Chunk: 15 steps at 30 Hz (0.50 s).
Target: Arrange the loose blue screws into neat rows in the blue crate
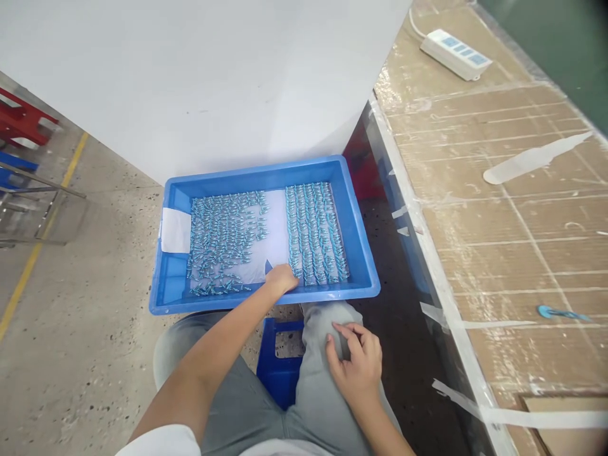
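A blue plastic tray (251, 170) lies before me, its near edge over my lap. On the white sheet (275, 228) inside it stand many small blue-and-metal pieces. The left group (218, 231) is loosely set, while the right group (313, 231) forms tidy rows. My left hand (283, 277) reaches into the tray at its near side, by the lower left corner of the right group. It looks closed; its fingertips and anything in them are hidden. My right hand (358, 364) is over my knee, fingers loosely bent and apart, holding nothing.
A cardboard-covered table (503, 253) with tape strips runs along the right, carrying a white power strip (456, 54) and a small blue item (563, 313). A white panel (213, 82) rises behind the tray. A blue stool (280, 367) stands below; red stools (23, 117) are far left.
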### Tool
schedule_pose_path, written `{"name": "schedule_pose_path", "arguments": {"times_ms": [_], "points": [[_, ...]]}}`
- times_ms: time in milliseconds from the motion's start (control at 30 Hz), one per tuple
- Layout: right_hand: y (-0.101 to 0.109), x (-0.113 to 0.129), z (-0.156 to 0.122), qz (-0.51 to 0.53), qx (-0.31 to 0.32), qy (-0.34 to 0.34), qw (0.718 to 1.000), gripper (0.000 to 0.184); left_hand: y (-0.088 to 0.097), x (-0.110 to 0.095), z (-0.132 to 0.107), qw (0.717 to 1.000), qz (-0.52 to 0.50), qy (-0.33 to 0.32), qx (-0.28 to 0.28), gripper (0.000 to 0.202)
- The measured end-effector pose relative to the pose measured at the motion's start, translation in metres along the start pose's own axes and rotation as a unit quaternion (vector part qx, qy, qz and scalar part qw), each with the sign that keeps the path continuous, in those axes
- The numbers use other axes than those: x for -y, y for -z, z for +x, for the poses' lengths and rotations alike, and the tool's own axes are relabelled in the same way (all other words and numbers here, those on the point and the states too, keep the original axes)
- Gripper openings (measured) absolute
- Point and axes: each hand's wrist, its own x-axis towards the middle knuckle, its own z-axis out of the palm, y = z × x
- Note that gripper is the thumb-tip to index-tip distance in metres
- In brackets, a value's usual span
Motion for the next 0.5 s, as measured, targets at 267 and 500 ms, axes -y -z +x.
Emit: {"name": "schedule_pose_path", "arguments": {"times_ms": [267,500], "points": [[0.000,0.002,0.000,0.005,-0.002,-0.008,1.000,0.020,0.004,0.013,0.004,0.999,-0.018,-0.025,-0.019,0.047],[0.001,0.002,0.000,0.013,0.006,-0.014,1.000,0.020,0.006,0.011,0.014,0.998,-0.044,-0.019,-0.050,0.040]]}}
